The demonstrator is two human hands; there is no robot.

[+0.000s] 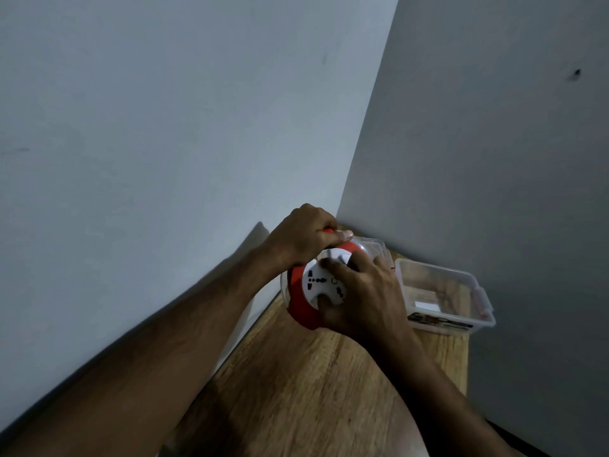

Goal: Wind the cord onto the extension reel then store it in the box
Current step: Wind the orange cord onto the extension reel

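The extension reel (316,285) is round, red-rimmed, with a white socket face turned toward me. It is held just above the wooden table (296,374), near the wall corner. My left hand (306,235) grips the red handle at the reel's top. My right hand (362,298) is spread over the right side of the white face, fingers pressed on it. The cord is hidden from view. A clear plastic box (445,295) with clip latches stands open on the table to the right of the reel, a printed card inside it.
Two grey walls meet in a corner right behind the reel. The table's left edge runs along the left wall and its right edge lies just past the box. A clear lid (375,245) lies behind the reel.
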